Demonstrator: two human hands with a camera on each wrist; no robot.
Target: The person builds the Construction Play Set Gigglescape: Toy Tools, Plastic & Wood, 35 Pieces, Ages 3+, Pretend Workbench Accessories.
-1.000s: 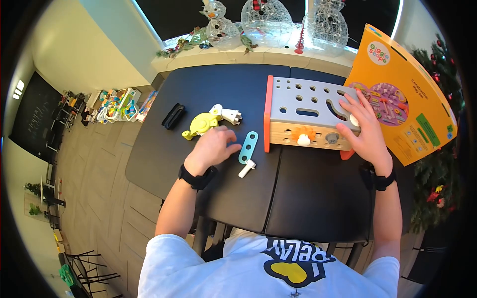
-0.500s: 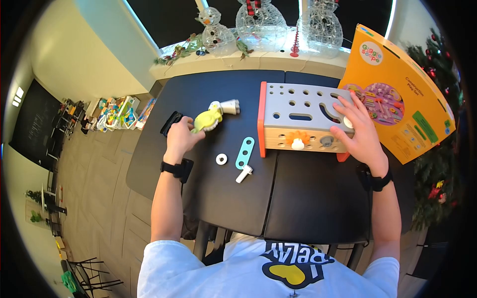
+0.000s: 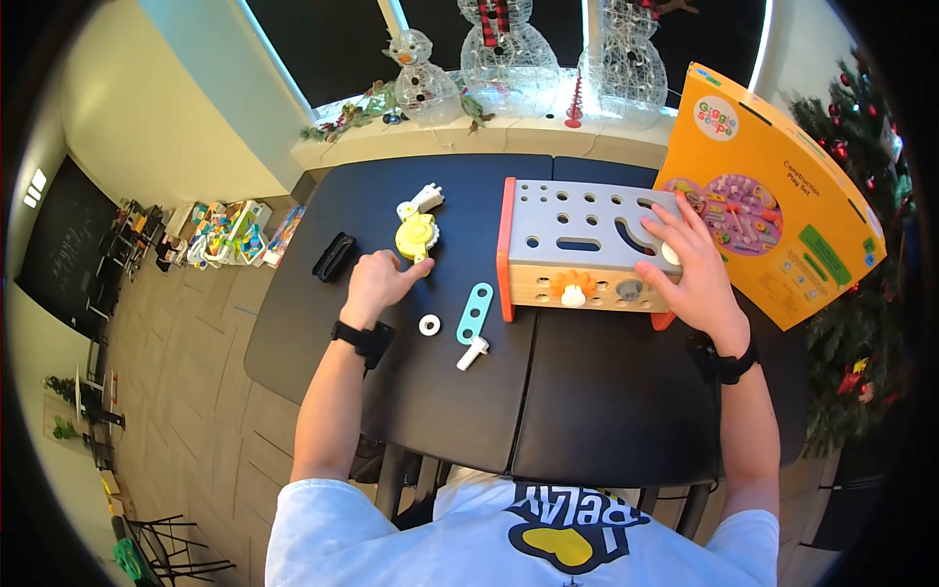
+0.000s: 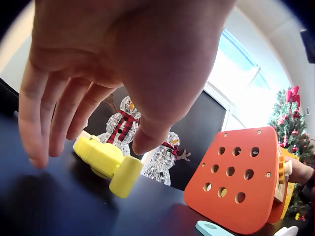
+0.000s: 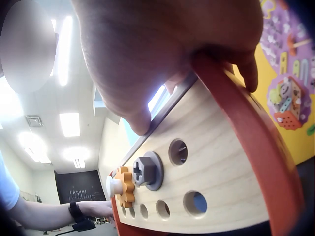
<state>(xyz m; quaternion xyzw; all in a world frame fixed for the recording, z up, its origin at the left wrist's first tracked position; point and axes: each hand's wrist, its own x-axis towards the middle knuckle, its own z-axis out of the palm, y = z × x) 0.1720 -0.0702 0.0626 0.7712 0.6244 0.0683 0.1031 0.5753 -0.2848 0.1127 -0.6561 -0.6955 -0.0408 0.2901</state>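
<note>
In the head view, my left hand (image 3: 380,284) is beside a yellow toy piece (image 3: 418,235) with a white end, its thumb near the lower tip. The left wrist view shows the fingers (image 4: 74,108) relaxed and spread above the yellow piece (image 4: 106,160). My right hand (image 3: 694,269) rests on the right part of the grey-topped toy bench (image 3: 577,223), fingers spread over the top. An orange gear (image 5: 125,187) and a grey bolt (image 5: 143,171) sit on the bench's wooden side. A teal strip (image 3: 474,314), a white screw (image 3: 472,353) and a white ring (image 3: 429,325) lie between.
A black case (image 3: 335,256) lies left of my left hand on the dark table (image 3: 430,391). Behind the bench's right end stands an orange box (image 3: 782,196). Wire snowmen (image 3: 426,86) line the sill, and a decorated tree (image 3: 851,323) stands at the right.
The yellow piece has turned so its white end points more away from me. My left hand first went left, then slightly back right. The right hand has stayed on the bench.
</note>
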